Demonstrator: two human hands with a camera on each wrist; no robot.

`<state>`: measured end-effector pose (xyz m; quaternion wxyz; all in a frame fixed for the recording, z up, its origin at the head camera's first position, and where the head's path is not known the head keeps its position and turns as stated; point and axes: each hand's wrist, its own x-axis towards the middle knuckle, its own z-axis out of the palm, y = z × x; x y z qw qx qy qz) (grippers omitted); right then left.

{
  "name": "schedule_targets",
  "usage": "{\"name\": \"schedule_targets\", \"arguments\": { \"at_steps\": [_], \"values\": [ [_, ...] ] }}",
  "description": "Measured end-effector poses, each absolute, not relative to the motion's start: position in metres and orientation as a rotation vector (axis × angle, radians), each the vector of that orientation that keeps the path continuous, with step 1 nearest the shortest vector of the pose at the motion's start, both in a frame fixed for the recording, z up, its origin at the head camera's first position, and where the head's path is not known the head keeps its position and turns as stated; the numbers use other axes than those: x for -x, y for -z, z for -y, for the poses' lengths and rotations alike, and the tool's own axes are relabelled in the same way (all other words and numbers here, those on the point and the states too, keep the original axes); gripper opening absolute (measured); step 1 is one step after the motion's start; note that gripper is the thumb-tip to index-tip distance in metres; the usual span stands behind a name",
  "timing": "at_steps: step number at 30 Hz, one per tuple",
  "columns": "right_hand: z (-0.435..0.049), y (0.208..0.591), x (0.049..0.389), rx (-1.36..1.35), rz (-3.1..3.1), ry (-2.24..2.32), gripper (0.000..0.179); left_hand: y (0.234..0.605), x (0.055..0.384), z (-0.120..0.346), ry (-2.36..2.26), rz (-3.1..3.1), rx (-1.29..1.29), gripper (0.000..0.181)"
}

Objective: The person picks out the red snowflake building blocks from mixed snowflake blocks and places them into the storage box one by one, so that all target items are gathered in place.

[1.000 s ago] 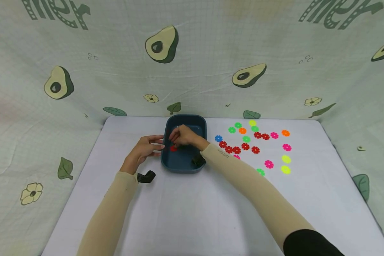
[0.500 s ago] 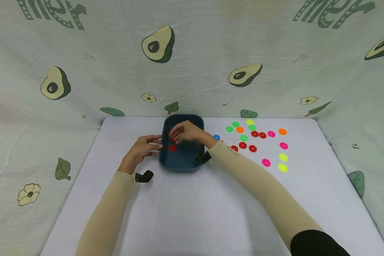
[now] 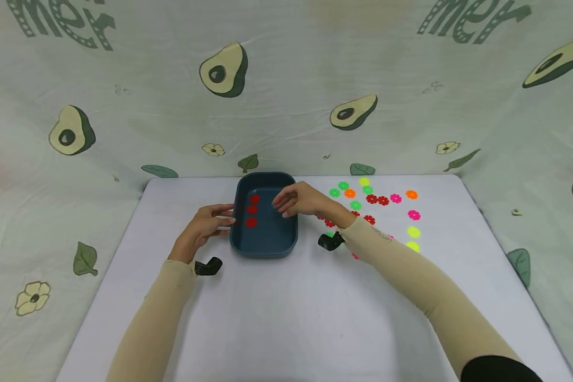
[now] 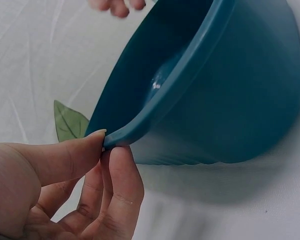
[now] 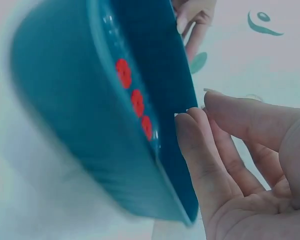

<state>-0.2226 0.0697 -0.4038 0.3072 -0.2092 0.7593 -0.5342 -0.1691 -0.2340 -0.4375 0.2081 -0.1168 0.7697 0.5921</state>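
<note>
A dark blue tray [image 3: 272,246] stands at the back of the table. My left hand [image 3: 204,225] pinches its left rim, with the thumb on the edge and a finger beneath it, as the left wrist view shows. Inside, three red flower-shaped discs lie in a column along the left side: a rear one [image 3: 254,199], a middle one [image 3: 252,209] and a front one [image 3: 251,222]. My right hand [image 3: 310,202] hovers over the tray's right rim, its fingers loosely bent and holding nothing. In the right wrist view its fingertips [image 5: 189,122] overlap the tray's inner wall.
Right of the tray several flower-shaped discs lie scattered, among them a dark red one [image 3: 383,201], a green one [image 3: 355,205], an orange one [image 3: 411,194], a pink one [image 3: 414,215] and a yellow one [image 3: 413,232]. My right forearm covers some. A patterned cloth [image 3: 286,106] hangs behind the table.
My right hand has let go of a red disc in the tray and moved right, uncovering the column of three. The left hand stays at the rim. The head view has shifted slightly.
</note>
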Motion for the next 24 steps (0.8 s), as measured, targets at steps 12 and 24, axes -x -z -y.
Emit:
{"name": "schedule_targets", "arguments": {
  "at_steps": [12,24],
  "values": [
    [-0.132,0.404,0.205,0.452,-2.107,1.385,0.033,0.438,0.169,0.234,-1.646,-2.139,0.326,0.061],
    [-0.191,0.418,0.195,0.319,-2.201,1.374,0.034,0.436,0.167,0.232,-1.677,-2.107,0.305,0.063]
  ]
}}
